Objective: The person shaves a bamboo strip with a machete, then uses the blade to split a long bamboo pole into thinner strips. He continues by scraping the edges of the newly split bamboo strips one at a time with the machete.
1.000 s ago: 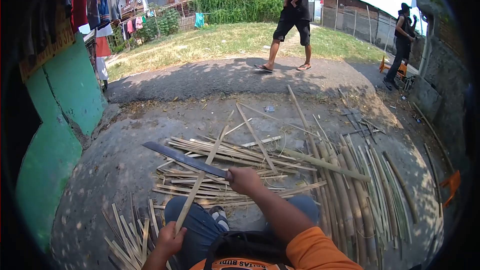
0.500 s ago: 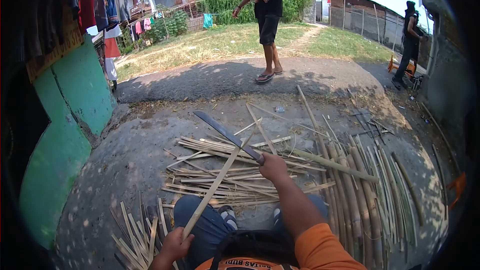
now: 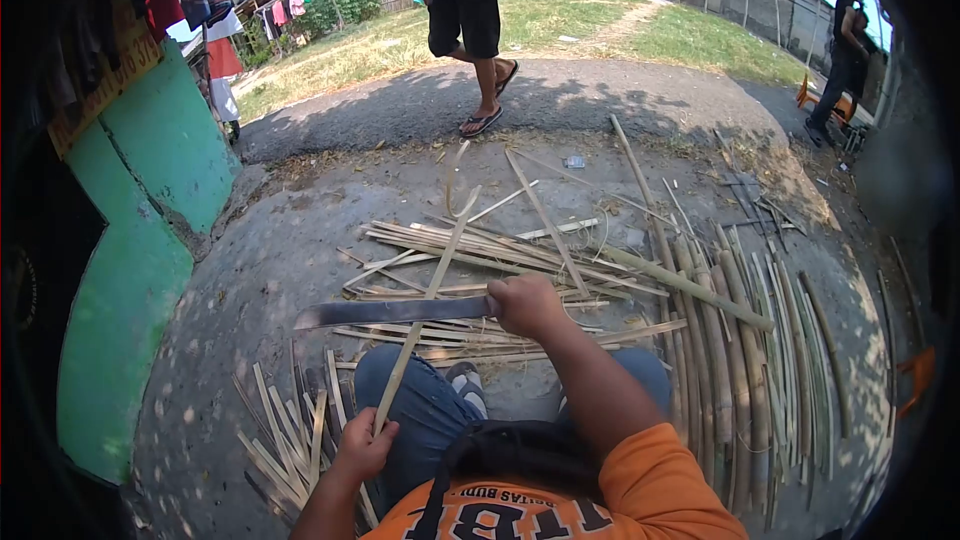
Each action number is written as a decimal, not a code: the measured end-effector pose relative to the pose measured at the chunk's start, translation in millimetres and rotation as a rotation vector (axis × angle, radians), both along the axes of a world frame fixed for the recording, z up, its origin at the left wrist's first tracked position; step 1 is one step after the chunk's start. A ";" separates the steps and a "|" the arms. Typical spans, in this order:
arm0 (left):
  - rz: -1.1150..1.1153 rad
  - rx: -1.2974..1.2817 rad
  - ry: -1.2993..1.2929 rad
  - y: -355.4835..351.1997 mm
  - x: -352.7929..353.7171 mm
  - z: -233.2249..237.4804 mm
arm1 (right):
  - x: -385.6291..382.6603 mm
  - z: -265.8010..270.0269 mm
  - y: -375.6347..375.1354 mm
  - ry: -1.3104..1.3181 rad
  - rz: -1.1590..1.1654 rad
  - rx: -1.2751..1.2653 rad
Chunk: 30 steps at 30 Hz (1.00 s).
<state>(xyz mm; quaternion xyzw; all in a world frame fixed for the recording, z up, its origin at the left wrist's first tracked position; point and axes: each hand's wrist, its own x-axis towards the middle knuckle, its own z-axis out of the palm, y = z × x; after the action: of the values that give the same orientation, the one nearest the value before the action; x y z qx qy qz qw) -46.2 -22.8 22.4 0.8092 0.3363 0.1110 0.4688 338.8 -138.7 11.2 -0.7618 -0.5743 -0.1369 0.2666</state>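
My left hand (image 3: 366, 443) is closed round the lower end of a pale bamboo strip (image 3: 402, 362), which slants up and away from me. A thin curled shaving (image 3: 453, 180) rises at the strip's far end. In my right hand (image 3: 524, 304) is the handle of a long machete. Its dark blade (image 3: 400, 312) points left and lies across the strip, roughly level. Beneath them, split bamboo strips (image 3: 490, 252) are piled on the ground in front of my feet.
Bamboo poles (image 3: 715, 360) lie on the right, with a thick one (image 3: 690, 292) across them. More strips (image 3: 285, 440) are at lower left. A green wall (image 3: 130, 270) stands left. One person (image 3: 475, 10) walks on the path; another (image 3: 842, 60) stands at right.
The machete blade has come down the strip towards me and turned level. A curled shaving now shows at the strip's far end. The walking person has moved left, and my view has tilted down.
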 end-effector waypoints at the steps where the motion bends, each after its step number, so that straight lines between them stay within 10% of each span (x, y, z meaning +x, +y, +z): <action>1: -0.002 0.036 0.010 1.6 -6.1 -1.4 | 15.3 0.9 -4.4 0.015 -0.124 -0.002; 4: -0.026 0.078 0.022 -1.6 -13.7 8.8 | 50.2 4.7 -21.1 0.427 -0.459 0.079; 16: 0.008 0.155 0.045 -3.7 -14.7 0.1 | 21.1 13.2 -9.8 0.599 -0.355 0.098; 19: -0.017 0.127 0.025 -0.1 -13.2 -5.3 | 39.0 -0.3 -6.8 1.307 0.005 -0.220; 30: 0.036 -0.004 -0.041 1.3 10.9 -6.4 | 2.0 18.4 -13.8 0.182 -0.051 -0.109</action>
<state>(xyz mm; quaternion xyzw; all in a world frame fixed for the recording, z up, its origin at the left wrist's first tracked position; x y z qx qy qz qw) -35.3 -21.5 16.0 0.7996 0.3414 0.1353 0.4752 340.8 -152.5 29.6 -0.7988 -0.5347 -0.0423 0.2723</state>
